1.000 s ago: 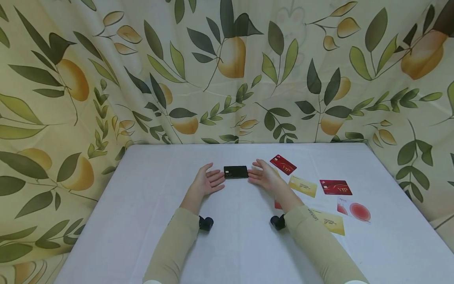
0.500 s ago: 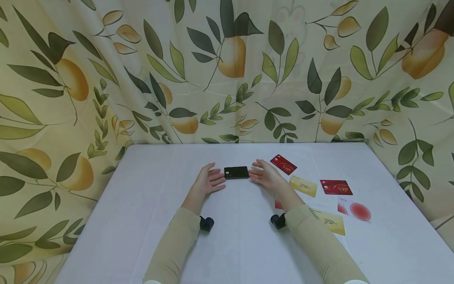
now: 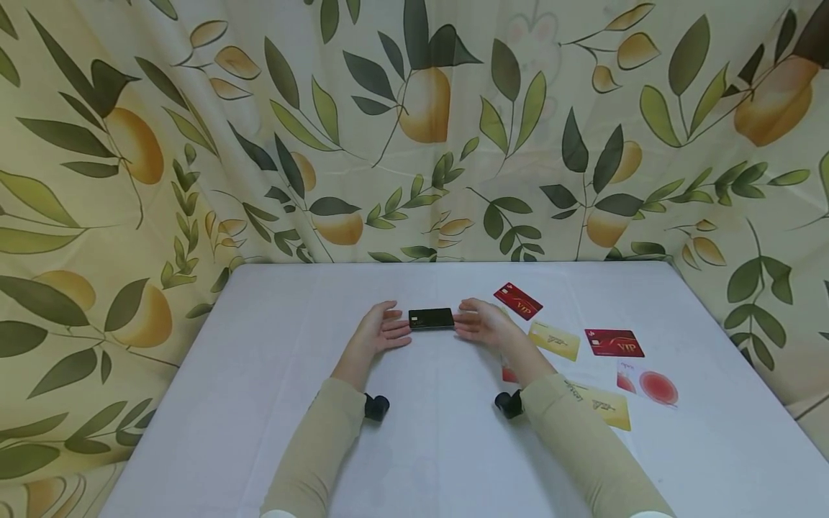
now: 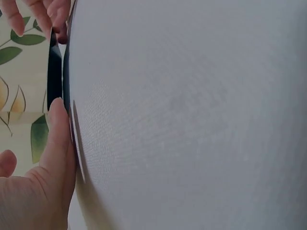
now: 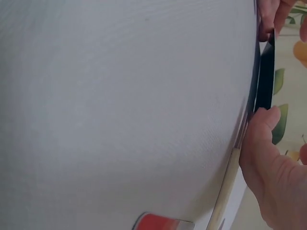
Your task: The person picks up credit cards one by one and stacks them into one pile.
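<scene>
A black bank card (image 3: 430, 319) with a small chip lies lengthwise between the two hands in the head view. My left hand (image 3: 381, 328) touches its left end with fairly straight fingertips, the thumb held apart. At the other end, my right hand (image 3: 484, 322) touches the card with slightly bent fingers. From the left wrist, the card (image 4: 54, 72) looks tilted, with a narrow gap between it and a dark strip beneath. The right wrist view also shows the raised card (image 5: 266, 72); whether that strip is another card or a shadow, I cannot tell.
Right of the hands lie a tilted red VIP card (image 3: 518, 301), a second red VIP card (image 3: 614, 343), a gold card (image 3: 553, 340), another gold card (image 3: 607, 408) partly under the right sleeve, and a white-and-pink card (image 3: 648, 385). A patterned curtain (image 3: 363, 180) hangs behind the white table (image 3: 259, 345).
The black card has shifted slightly toward me and looks flatter in the head view. Fingers of both hands have bent a little more at its ends. The other cards stay put.
</scene>
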